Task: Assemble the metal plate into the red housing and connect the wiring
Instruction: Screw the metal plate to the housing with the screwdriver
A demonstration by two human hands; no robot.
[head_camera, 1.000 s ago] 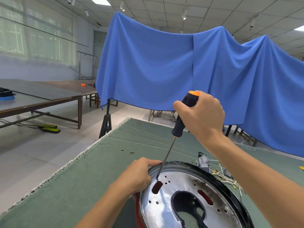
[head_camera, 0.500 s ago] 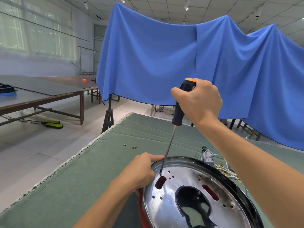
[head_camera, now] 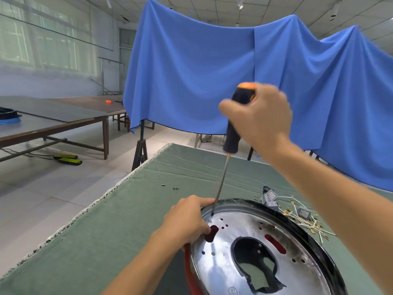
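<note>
A shiny round metal plate (head_camera: 240, 233) with a large dark cut-out lies in the red housing (head_camera: 188, 271), whose black rim (head_camera: 297, 226) curves round the far side. My left hand (head_camera: 187, 220) grips the housing's near-left edge, fingers curled over the rim. My right hand (head_camera: 261, 118) grips the black and orange handle of a screwdriver (head_camera: 230, 137). Its shaft slants down, and the tip sits just above a small screw (head_camera: 210, 220) near the plate's left edge. A tangle of white wires with yellow terminals (head_camera: 302, 218) lies beyond the housing on the right.
The work sits on a green cloth-covered table (head_camera: 131, 220). Three loose screws (head_camera: 175, 188) lie on the cloth to the far left. A small grey connector block (head_camera: 270, 196) rests among the wires. A blue sheet (head_camera: 212, 77) hangs behind the table.
The screwdriver tip has shifted from the red slot towards the plate's left edge, over a small screw. The camera view has dropped slightly. My left hand stays on the rim.
</note>
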